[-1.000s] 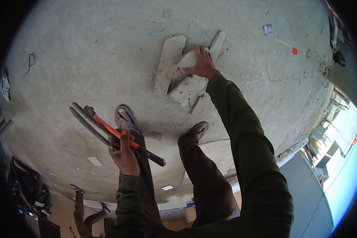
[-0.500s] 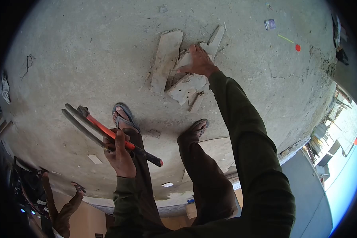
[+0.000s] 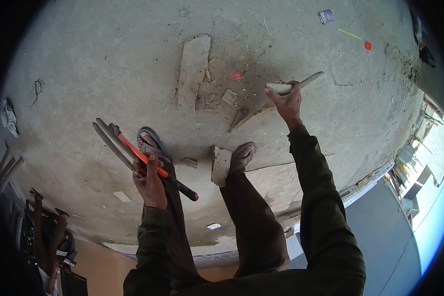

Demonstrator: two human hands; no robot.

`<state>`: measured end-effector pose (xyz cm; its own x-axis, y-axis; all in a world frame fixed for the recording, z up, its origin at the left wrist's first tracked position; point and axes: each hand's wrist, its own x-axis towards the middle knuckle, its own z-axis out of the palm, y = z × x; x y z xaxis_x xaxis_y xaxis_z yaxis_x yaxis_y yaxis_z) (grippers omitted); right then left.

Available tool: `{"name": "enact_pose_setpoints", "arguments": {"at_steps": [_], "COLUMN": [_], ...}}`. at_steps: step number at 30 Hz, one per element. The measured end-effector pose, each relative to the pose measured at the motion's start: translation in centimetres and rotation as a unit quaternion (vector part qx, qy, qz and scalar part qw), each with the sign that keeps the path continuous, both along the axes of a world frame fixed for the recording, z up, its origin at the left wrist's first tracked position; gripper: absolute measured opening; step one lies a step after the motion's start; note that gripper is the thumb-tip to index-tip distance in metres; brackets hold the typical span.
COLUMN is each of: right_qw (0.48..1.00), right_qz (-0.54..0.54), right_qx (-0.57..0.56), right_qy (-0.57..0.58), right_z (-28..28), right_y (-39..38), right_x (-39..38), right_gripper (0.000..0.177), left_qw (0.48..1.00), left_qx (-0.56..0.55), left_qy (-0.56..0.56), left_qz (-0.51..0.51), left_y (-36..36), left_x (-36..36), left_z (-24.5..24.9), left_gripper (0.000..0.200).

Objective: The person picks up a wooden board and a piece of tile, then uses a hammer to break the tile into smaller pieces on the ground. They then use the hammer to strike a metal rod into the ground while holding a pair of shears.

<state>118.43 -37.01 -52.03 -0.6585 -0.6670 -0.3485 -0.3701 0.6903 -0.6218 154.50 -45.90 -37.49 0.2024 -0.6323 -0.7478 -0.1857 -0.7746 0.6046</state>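
My left hand (image 3: 151, 186) is closed around a long red tool with a black handle (image 3: 142, 154). Dark curved bars (image 3: 114, 147) run beside it in the same grip, and their exact kind I cannot tell. On the right, my right hand (image 3: 289, 102) grips a flat, broken board piece (image 3: 311, 79), seen nearly edge-on over the floor. Left of it a long, pale board (image 3: 194, 71) lies on the concrete. Another broken board piece (image 3: 222, 166) with small holes is by my right foot. Small fragments (image 3: 229, 96) and dust are scattered between, with a thin splintered piece (image 3: 238, 120) below.
Sandalled feet (image 3: 150, 140) stand on the concrete floor (image 3: 108, 74). A red scrap (image 3: 236, 76) lies among the debris. Farther right are a purple packet (image 3: 326, 17), a yellow stick (image 3: 349, 34) and a red disc (image 3: 368, 45). Another person (image 3: 47, 237) is at the lower left.
My right hand has lifted board pieces from the pile and moved right, uncovering debris and the red scrap. One holed piece now sits by my right foot. My left hand keeps its hold.
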Motion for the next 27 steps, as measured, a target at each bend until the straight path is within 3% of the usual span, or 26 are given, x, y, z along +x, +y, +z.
{"name": "enact_pose_setpoints", "arguments": {"at_steps": [6, 8, 11, 13, 15, 20, 23, 27], "right_qw": [0.994, 0.950, 0.947, 0.985, 0.981, 0.954, 0.957, 0.961], "right_qz": [0.101, 0.198, 0.227, 0.133, 0.022, -0.184, -0.178, -0.169], "right_qx": [0.045, 0.053, 0.041, 0.108, 0.136, 0.227, 0.192, 0.187], "right_qy": [0.022, 0.235, 0.222, -0.036, -0.139, -0.066, -0.128, -0.115], "right_z": [-3.1, -4.4, -4.8, -4.8, -5.9, -10.7, -11.2, -10.5], "right_y": [-3.1, -3.9, -6.9, -8.6, -8.6, -9.0, -9.7, -9.6], "right_x": [3.5, 4.5, 7.8, 12.4, 17.9, 27.6, 27.5, 26.0], "right_gripper": [0.082, 0.078, 0.075, 0.074, 0.074, 0.078, 0.071, 0.063], "left_qw": [1.000, 1.000, 1.000, 1.000, 1.000, 0.999, 0.999, 0.998], "left_qx": [-0.003, -0.006, 0.007, 0.007, 0.005, 0.014, 0.008, 0.017], "left_qy": [-0.003, 0.000, 0.014, 0.013, 0.015, -0.003, 0.008, 0.012], "left_qz": [-0.006, -0.004, 0.019, 0.021, 0.021, 0.041, 0.051, 0.058], "left_y": [0.5, 0.3, 0.0, -0.3, -0.8, -1.9, -1.9, -2.2], "left_x": [0.7, 1.0, 1.2, 1.4, 1.4, 1.7, 2.5, 3.0], "left_z": [-0.2, -0.4, -0.3, -0.2, 0.0, 0.0, -0.4, -0.4], "left_gripper": [0.014, 0.015, 0.016, 0.016, 0.016, 0.016, 0.017, 0.019]}}
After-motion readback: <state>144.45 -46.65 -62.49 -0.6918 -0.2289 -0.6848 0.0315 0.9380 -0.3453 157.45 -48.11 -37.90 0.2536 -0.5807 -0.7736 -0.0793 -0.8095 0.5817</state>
